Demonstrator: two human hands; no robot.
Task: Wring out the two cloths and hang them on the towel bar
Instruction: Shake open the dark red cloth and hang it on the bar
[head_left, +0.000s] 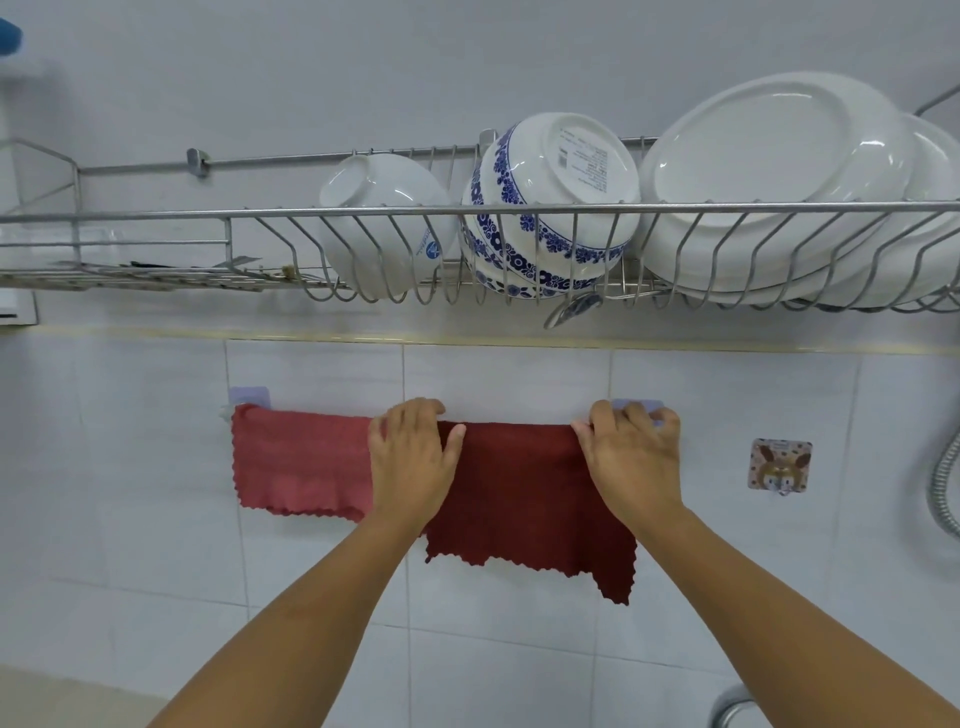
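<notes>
Two cloths hang side by side over the towel bar on the tiled wall. The bar itself is hidden under them; only its left mount (244, 395) and right mount (641, 406) show. The pale red cloth (301, 462) drapes on the left. The dark red cloth (524, 493) drapes on the right, its lower edge uneven. My left hand (413, 462) rests on the dark cloth's top left corner, fingers curled over the bar. My right hand (631, 457) grips its top right corner by the right mount.
A wire dish rack (156, 213) runs along the wall above, holding a white bowl (379, 218), a blue-patterned bowl (550, 208) and white plates (779, 176). A sticker hook (779, 465) is to the right, with a metal hose (943, 483) at the right edge.
</notes>
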